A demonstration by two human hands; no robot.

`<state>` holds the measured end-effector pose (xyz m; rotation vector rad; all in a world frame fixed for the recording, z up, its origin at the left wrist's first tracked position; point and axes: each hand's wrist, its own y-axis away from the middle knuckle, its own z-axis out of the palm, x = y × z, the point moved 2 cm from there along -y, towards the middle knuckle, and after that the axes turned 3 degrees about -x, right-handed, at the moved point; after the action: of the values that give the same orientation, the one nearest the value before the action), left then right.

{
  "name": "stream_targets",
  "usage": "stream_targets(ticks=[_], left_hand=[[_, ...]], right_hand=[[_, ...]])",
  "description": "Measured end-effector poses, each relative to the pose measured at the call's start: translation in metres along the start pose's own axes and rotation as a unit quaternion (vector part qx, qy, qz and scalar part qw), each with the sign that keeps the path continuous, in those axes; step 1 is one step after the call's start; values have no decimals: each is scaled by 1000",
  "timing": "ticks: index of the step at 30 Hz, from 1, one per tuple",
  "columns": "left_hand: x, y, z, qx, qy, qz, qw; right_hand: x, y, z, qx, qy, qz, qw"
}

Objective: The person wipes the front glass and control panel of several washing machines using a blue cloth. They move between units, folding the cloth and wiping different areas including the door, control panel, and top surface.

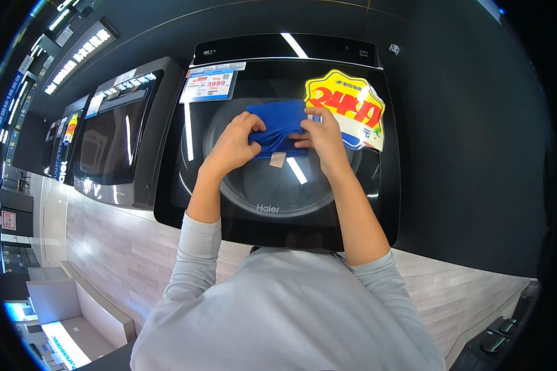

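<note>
A blue cloth point(277, 117), folded and bunched, lies over the round window in the glossy black lid of a top-loading washing machine point(269, 232). A small pale tag point(278, 160) sticks out from its near edge. My left hand point(235, 143) grips the cloth's left side with curled fingers. At the right side, my right hand point(322, 136) pinches the cloth between thumb and fingers. Its fingertips are partly hidden by the folds.
A yellow star-shaped price sign point(353, 102) lies on the lid beside my right hand. A white and blue price card point(208, 85) sits at the lid's far left. Another dark washing machine point(119, 133) stands to the left. A dark wall point(470, 136) rises at the right.
</note>
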<state>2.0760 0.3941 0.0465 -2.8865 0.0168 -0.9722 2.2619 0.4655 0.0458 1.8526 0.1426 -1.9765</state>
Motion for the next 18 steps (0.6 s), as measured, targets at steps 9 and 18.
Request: stream_targets(ticks=[9,18], left_hand=[[-1,-1,-5,161,45,20,986],[19,0,8,158,-46,64,984]], right_hand=[[11,-7,5,-117,-234,-9,965],[7,-3,7,-159,-299,-19,941]])
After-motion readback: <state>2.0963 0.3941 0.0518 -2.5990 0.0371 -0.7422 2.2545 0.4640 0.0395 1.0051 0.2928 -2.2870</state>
